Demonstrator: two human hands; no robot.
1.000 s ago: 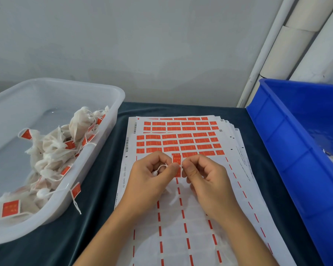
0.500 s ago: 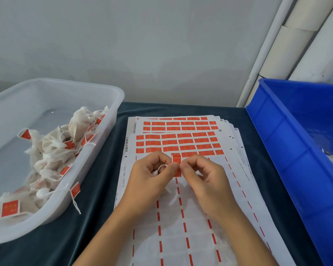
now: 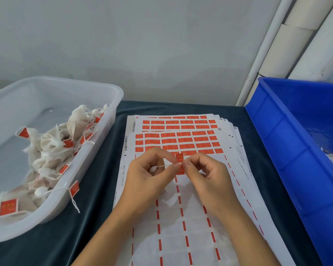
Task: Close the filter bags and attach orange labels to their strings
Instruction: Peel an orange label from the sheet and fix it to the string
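Observation:
Over the label sheets (image 3: pixel 181 217) my left hand (image 3: pixel 148 181) pinches a white string (image 3: pixel 164 166) that runs from its palm to its fingertips. A filter bag is mostly hidden in that palm; a white bit (image 3: pixel 153 169) shows. My right hand (image 3: pixel 208 175) pinches an orange label (image 3: pixel 180 158) that stands across the string's end, one half above the fingertips and one half below. Fingertips of both hands meet at the label.
A clear plastic tub (image 3: pixel 112 104) at the left holds several tied white bags with orange labels; one label (image 3: pixel 74 189) hangs over its rim. A blue crate (image 3: pixel 288 150) stands at the right. Dark cloth (image 3: pixel 100 169) covers the table. Wall behind.
Both hands stay in the same spot. My right fingertips have shifted slightly at the label; the string now shows more plainly between my left fingers.

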